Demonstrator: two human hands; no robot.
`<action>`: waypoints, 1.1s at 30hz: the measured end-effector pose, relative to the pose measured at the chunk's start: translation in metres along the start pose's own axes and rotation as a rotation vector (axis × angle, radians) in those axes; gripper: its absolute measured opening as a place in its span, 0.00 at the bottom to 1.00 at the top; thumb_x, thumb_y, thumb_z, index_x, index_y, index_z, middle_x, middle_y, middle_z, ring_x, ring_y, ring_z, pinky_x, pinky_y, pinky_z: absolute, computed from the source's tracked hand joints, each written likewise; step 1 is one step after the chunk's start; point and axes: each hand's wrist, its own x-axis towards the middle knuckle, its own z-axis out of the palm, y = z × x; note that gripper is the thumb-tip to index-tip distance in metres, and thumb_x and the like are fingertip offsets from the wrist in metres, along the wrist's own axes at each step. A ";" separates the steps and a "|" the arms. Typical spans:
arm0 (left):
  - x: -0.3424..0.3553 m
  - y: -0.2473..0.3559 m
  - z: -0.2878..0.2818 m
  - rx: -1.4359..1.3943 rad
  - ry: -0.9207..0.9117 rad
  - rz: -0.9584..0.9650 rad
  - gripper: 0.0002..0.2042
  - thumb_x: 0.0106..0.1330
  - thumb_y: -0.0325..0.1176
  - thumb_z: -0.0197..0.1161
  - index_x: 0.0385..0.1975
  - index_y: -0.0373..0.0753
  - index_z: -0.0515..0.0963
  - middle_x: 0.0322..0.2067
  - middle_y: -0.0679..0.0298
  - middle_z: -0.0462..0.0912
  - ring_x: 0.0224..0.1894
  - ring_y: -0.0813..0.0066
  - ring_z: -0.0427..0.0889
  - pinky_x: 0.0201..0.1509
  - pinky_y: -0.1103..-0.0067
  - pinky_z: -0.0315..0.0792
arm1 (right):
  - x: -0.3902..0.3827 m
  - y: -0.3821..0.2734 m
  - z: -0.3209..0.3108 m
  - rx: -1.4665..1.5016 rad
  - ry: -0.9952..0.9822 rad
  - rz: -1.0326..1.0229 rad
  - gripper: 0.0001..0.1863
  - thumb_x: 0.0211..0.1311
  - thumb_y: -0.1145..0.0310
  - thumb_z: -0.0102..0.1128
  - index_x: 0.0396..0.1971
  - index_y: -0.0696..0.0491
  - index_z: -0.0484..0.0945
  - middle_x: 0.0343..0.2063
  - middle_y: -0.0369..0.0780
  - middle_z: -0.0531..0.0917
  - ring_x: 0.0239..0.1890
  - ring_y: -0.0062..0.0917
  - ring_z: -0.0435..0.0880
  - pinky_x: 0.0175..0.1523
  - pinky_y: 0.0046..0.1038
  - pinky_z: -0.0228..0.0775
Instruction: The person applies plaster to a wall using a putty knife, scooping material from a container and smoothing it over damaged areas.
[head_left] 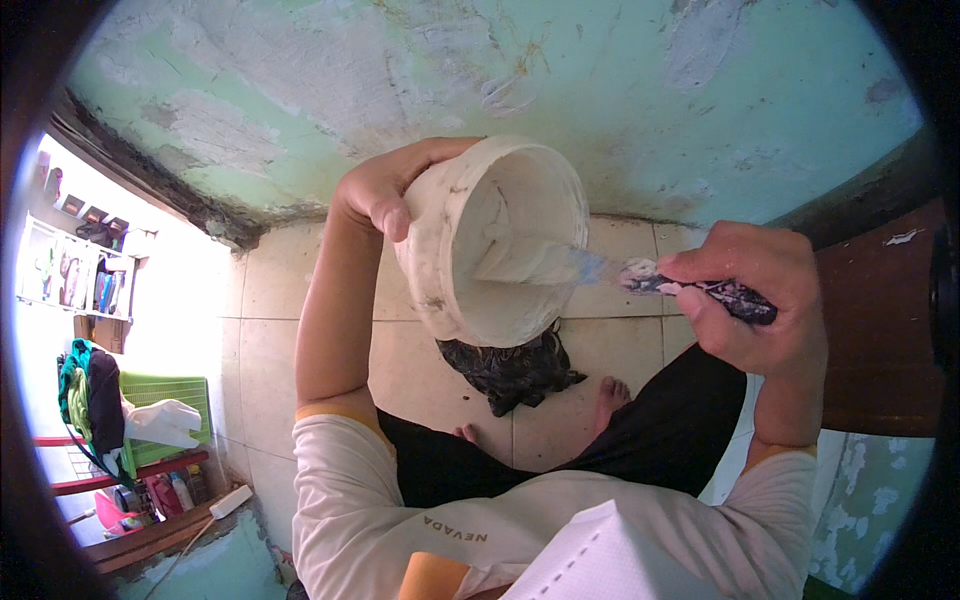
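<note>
My left hand [378, 195] is closed round the outside of a white plastic bucket [432, 260], thumb on its near side and the other fingers out of sight behind it. The bucket is tilted, with its mouth facing right, and whitish paste coats its inner wall. My right hand [752, 290] grips the dark, paste-smeared handle of a putty knife [535, 264]. The knife's broad blade reaches through the mouth into the bucket, near the inner wall; whether it touches there I cannot tell.
A crumpled black plastic bag [515, 370] lies on the tiled floor [285, 345] below the bucket, close to my bare feet. Ahead stands a green wall [640, 130] with grey patches. To the left are a green basket [185, 395] and a white power strip [231, 502]; a brown wooden panel [880, 320] stands right.
</note>
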 end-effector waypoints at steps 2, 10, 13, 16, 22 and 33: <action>0.001 0.008 0.007 0.073 0.064 -0.079 0.60 0.27 0.57 0.82 0.61 0.22 0.65 0.55 0.48 0.75 0.55 0.62 0.76 0.59 0.73 0.69 | 0.003 -0.004 -0.001 -0.016 -0.014 0.005 0.09 0.43 0.77 0.62 0.28 0.62 0.83 0.19 0.42 0.80 0.18 0.23 0.77 0.25 0.23 0.65; 0.017 0.025 0.029 0.212 0.048 -0.250 0.56 0.30 0.55 0.82 0.61 0.26 0.66 0.53 0.52 0.76 0.54 0.63 0.76 0.59 0.72 0.69 | 0.029 -0.002 -0.002 -0.032 -0.134 0.099 0.07 0.49 0.76 0.64 0.29 0.62 0.81 0.19 0.40 0.80 0.19 0.20 0.76 0.26 0.21 0.65; 0.022 0.021 0.026 0.270 0.016 -0.256 0.56 0.31 0.55 0.82 0.61 0.26 0.66 0.54 0.52 0.75 0.54 0.63 0.76 0.59 0.73 0.69 | 0.041 -0.005 -0.001 -0.048 -0.098 0.130 0.06 0.50 0.76 0.65 0.29 0.61 0.81 0.20 0.40 0.81 0.20 0.18 0.75 0.27 0.21 0.65; 0.022 0.018 0.025 0.234 0.047 -0.283 0.56 0.31 0.56 0.82 0.61 0.26 0.66 0.54 0.52 0.75 0.54 0.64 0.76 0.59 0.74 0.68 | 0.044 -0.007 0.000 -0.077 -0.026 0.047 0.07 0.50 0.76 0.66 0.30 0.61 0.81 0.21 0.39 0.81 0.20 0.18 0.76 0.27 0.21 0.65; -0.012 -0.029 -0.027 -0.127 0.128 -0.041 0.55 0.35 0.59 0.78 0.62 0.28 0.65 0.55 0.49 0.74 0.53 0.59 0.76 0.57 0.70 0.70 | 0.027 -0.024 -0.008 -0.256 -0.106 -0.121 0.11 0.42 0.80 0.65 0.30 0.60 0.82 0.20 0.41 0.78 0.19 0.27 0.77 0.25 0.25 0.66; -0.026 -0.037 -0.025 -0.253 0.440 -0.038 0.54 0.37 0.60 0.75 0.63 0.30 0.64 0.55 0.47 0.74 0.52 0.56 0.76 0.54 0.66 0.70 | 0.032 -0.007 -0.004 -0.234 -0.179 -0.166 0.14 0.39 0.78 0.66 0.32 0.59 0.83 0.21 0.42 0.76 0.20 0.31 0.76 0.25 0.28 0.65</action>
